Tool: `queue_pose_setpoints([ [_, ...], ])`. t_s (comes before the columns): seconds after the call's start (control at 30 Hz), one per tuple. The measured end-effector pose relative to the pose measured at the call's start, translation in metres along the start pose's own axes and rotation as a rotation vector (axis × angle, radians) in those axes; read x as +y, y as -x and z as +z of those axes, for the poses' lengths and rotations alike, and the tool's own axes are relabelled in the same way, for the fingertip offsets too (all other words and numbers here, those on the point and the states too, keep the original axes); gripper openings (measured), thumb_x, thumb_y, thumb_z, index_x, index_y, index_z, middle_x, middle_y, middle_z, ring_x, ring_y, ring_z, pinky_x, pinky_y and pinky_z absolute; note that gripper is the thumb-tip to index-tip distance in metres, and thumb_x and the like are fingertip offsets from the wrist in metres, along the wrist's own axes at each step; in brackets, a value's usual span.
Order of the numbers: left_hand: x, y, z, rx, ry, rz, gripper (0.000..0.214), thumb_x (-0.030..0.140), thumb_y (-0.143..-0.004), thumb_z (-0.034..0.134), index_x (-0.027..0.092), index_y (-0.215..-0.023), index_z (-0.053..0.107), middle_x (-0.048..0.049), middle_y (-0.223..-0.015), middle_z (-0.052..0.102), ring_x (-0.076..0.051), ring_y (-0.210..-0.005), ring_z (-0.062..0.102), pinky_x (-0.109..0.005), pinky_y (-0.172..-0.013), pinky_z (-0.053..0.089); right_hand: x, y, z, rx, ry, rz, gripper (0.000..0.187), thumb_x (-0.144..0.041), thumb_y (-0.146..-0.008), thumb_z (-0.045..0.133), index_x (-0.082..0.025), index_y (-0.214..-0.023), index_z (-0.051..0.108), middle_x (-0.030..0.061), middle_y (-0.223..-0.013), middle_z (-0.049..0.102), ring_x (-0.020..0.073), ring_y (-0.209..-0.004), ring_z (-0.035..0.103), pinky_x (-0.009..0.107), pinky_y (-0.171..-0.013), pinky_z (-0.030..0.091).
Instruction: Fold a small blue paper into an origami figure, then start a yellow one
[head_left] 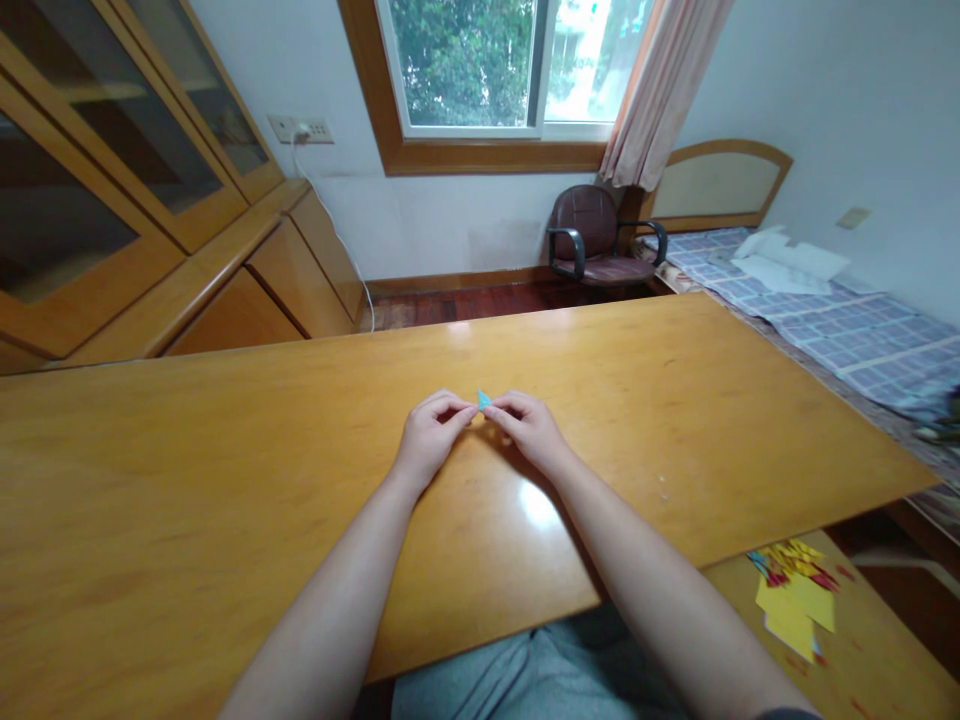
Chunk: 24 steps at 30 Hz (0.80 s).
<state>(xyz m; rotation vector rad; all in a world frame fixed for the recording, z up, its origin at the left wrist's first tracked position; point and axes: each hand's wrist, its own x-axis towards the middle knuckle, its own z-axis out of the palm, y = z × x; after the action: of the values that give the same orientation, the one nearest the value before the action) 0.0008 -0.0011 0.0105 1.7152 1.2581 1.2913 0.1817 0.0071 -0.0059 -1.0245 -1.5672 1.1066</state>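
Observation:
Between my two hands, just above the wooden table (285, 480), is a small light-blue folded piece (484, 400) that looks like paper, with a pointed tip facing up. My left hand (435, 430) pinches its left side between thumb and forefinger. On the other side, my right hand (529, 425) grips it in the same way, the fingertips of both hands nearly meeting. The fingers cover most of the lower part, so its full shape is hidden.
Yellow paper sheets (795, 610) and a pile of small yellow and red folded pieces (795, 565) lie on a lower surface at the right. Beyond the table stand a brown armchair (596, 235), a bed (825, 310) and a glass-door cabinet (247, 290).

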Motion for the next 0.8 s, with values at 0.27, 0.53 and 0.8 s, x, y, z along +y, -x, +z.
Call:
queue_pose_setpoints([
  [0.27,-0.0014,0.0008,0.0014,0.007,-0.028,-0.021,0.018,0.033,-0.08,0.067,0.018,-0.069,0.068,-0.0007,-0.07,0.061,-0.015,-0.068,0.055,-0.026,-0.065,0.041,-0.0027,-0.0003,0.0003,-0.006,-0.027,0.04,0.031,-0.049,-0.083,0.067,-0.018,-0.082,0.073,0.0022,-0.076,0.066,0.0115,-0.057,0.056,0.022,-0.051,0.042],
  [0.53,-0.0008,0.0009,0.0015,0.012,-0.01,-0.07,0.019,0.034,-0.078,0.068,0.018,-0.067,0.067,-0.0007,-0.069,0.062,-0.015,-0.067,0.056,-0.027,-0.065,0.041,-0.0001,-0.0004,0.0015,0.028,-0.097,0.069,0.031,-0.048,-0.079,0.071,-0.018,-0.084,0.071,0.001,-0.074,0.065,0.0106,-0.053,0.054,0.022,-0.048,0.043],
  [0.8,-0.0065,-0.0003,0.0026,-0.009,0.042,-0.053,0.017,0.036,-0.082,0.068,0.019,-0.078,0.071,-0.0019,-0.077,0.064,-0.016,-0.072,0.06,-0.027,-0.068,0.045,-0.0019,-0.0022,0.0011,0.063,-0.128,0.088,0.031,-0.049,-0.077,0.071,-0.018,-0.078,0.069,-0.0002,-0.066,0.062,0.011,-0.052,0.053,0.022,-0.048,0.041],
])
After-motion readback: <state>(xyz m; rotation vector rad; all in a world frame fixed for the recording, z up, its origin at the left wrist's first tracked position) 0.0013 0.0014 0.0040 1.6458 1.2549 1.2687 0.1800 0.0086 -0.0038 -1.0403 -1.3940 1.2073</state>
